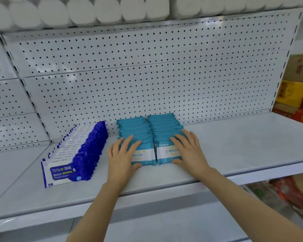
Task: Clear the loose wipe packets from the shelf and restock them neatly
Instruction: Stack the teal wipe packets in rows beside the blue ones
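Observation:
Two rows of teal wipe packets stand upright on the white shelf [234,145], running from front to back. My left hand [122,154] lies over the front of the left teal row [133,126], fingers straight on top and thumb at the front packet's lower edge. My right hand [187,151] rests the same way on the right teal row [164,123], its thumb by the front packet's lower right corner. To the left stands a row of blue and white alcohol wipe packets [80,151], apart from my hands.
A white pegboard back panel [147,75] rises behind the rows. White paper rolls [94,13] fill the shelf above. Red and yellow cartons [301,95] stand at the right beyond the shelf end. Bare shelf surface lies to the right of the teal rows.

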Demonstrator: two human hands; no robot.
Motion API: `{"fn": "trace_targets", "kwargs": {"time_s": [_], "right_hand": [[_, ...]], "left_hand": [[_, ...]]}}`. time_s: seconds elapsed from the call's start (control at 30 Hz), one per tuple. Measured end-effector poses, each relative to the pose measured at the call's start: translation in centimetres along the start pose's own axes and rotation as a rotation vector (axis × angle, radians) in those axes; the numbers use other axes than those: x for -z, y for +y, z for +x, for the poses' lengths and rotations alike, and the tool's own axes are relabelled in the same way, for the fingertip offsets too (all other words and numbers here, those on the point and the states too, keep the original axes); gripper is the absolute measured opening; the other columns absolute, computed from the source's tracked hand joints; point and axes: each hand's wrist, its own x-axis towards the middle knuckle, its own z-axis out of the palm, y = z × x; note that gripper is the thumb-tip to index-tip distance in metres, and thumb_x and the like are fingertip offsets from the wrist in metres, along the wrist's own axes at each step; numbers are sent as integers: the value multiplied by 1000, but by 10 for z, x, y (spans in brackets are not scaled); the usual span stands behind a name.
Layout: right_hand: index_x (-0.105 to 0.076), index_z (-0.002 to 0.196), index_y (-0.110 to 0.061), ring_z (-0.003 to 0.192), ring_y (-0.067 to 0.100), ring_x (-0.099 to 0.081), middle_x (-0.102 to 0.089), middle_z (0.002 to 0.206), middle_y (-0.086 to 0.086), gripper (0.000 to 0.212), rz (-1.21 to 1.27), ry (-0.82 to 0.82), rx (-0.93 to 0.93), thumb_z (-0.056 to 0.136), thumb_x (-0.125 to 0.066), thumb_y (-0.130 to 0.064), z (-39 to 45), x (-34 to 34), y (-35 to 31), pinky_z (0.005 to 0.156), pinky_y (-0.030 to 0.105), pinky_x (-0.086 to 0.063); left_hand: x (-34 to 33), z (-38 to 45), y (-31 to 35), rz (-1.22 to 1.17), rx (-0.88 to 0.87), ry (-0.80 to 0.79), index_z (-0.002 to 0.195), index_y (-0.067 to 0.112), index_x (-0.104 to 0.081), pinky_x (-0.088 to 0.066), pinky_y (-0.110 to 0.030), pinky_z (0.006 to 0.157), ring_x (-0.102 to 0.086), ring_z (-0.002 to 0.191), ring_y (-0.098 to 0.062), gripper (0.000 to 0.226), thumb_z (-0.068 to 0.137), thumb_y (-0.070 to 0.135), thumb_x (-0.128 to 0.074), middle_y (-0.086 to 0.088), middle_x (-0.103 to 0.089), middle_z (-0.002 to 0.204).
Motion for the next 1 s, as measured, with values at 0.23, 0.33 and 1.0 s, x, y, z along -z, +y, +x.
{"fn": "trace_targets", "kwargs": {"time_s": [0.23, 0.33, 1.0], "right_hand": [[-62, 126, -6, 113, 29, -63, -65, 123, 9, 95, 48, -89, 53, 40, -96, -32, 19, -5, 1, 108, 40, -25], [-61, 128, -7, 117, 28, -61, -63, 128, 8, 94, 53, -112, 123, 45, -95, -35, 18, -3, 5, 108, 40, -26], [-46, 143, -9, 139, 26, -39, -43, 150, 8, 89, 21, -7, 302, 70, -81, -46, 18, -7, -22, 114, 45, -21]], "left_hand": [[-8, 15, 9, 10, 66, -145, 151, 38, -29, -20, -51, 118, -20, 145, -31, 94, 73, 52, -78, -5, -25, 160], [-3, 20, 12, -39, 99, -179, 152, 46, -17, -9, -50, 121, -2, 149, -29, 95, 74, 67, -68, 1, -8, 164], [9, 19, 23, 51, 154, -266, 153, 44, -5, -4, -53, 120, -2, 150, -21, 108, 69, 72, -67, 6, -5, 164]]}}
